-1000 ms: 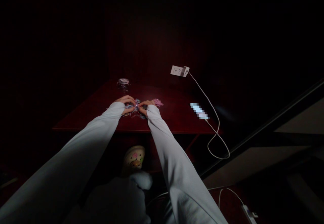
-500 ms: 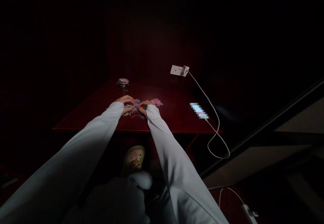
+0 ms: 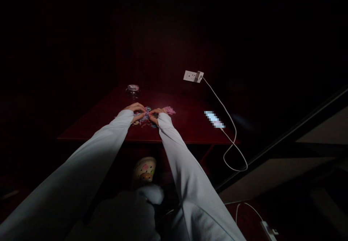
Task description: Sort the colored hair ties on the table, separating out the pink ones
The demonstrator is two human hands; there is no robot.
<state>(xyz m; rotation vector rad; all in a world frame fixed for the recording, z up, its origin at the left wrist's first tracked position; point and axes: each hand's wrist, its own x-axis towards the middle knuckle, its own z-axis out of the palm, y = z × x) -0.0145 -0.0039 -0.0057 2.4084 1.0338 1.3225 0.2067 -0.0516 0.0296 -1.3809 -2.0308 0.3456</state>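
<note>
One left hand and one right hand, fingers nearly pinched, met multicoloured strands near the front edge of the red worktop, grip indiscernible; a dark wall carried a white socket.

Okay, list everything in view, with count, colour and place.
table: one, dark red, below the hands
tangled small pieces: uncountable, mixed colours, between the hands
pink pile: one, pink, beside right hand
lidded jar: one, clear with pale lid, table's far left
pixelated device: one, pale, table's right side
socket: one, white, wall
plug: one, whitish, in socket
cable: one, white, plug to device
shoe: one, cream, below table
power strip: one, white, lower right
sleeves: two, pale grey, foreground
left hand: one, bare, at pieces
right hand: one, bare, at pieces
</note>
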